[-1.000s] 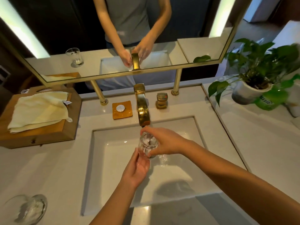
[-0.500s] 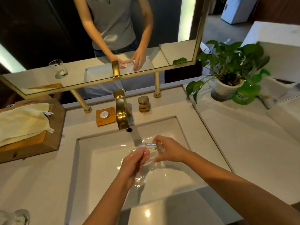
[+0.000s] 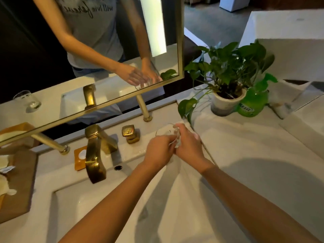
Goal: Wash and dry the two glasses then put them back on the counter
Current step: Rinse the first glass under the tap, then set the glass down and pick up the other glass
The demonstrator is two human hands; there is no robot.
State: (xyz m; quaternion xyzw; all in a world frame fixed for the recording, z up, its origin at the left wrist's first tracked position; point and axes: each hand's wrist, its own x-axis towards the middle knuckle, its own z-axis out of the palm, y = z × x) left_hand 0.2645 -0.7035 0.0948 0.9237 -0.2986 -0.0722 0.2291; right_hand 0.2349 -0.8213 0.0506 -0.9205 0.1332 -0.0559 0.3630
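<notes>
A clear drinking glass is held between both hands over the back right corner of the white sink. My left hand grips it from the left and my right hand from the right; fingers hide most of it. It is away from the gold faucet, to the right of the spout. The second glass shows only as a reflection in the mirror, standing on the left counter; the real one is out of frame.
A gold tap handle stands behind the sink. A potted plant and a green bottle sit on the right counter. A wooden tray with a cloth is at the left edge. An orange soap dish sits beside the faucet.
Both hands have carried the glass from under the spout to the right and back, towards the sink's right corner. The view has swung right, so the left counter glass left the frame.
</notes>
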